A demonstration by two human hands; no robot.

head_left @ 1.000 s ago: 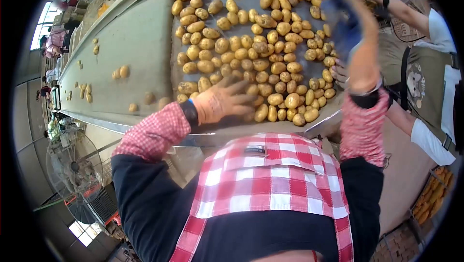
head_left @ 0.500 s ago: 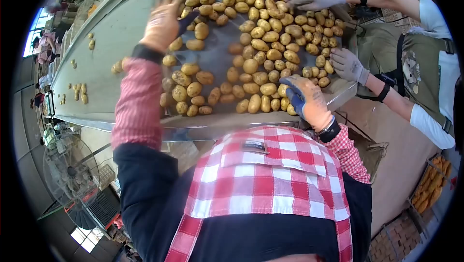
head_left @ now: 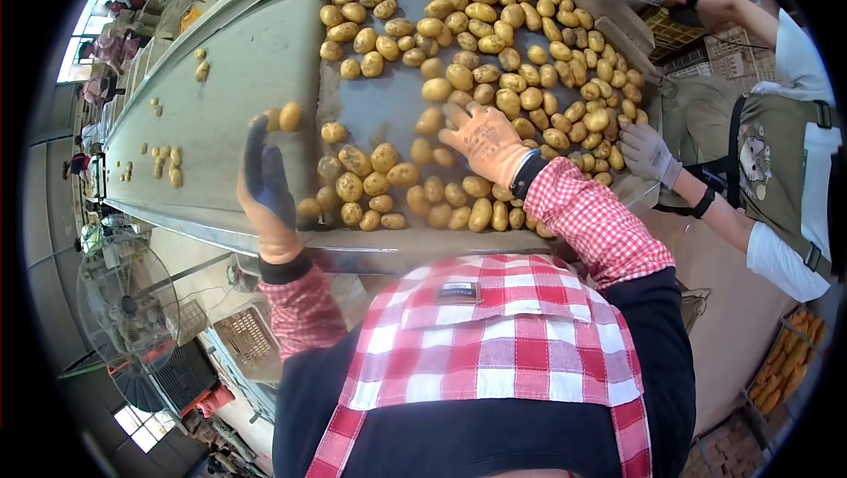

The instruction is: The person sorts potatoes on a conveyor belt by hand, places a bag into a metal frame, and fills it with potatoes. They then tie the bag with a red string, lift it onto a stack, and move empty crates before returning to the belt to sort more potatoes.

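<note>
On the grey sorting table [head_left: 388,112] lay the potatoes [head_left: 494,45], yellow-brown, oval, some dirt-speckled, too many to count, heaped thick at the far end and thin near its front edge. Two gloved hands worked them. The right hand [head_left: 483,138] pressed flat on the pile, fingers spread wide, gripping nothing. The left hand [head_left: 265,182] stood raised at the table's near-left edge, dark palm showing, fingers straight and empty. A co-worker's grey-gloved hand [head_left: 648,151] touched potatoes on the right.
</note>
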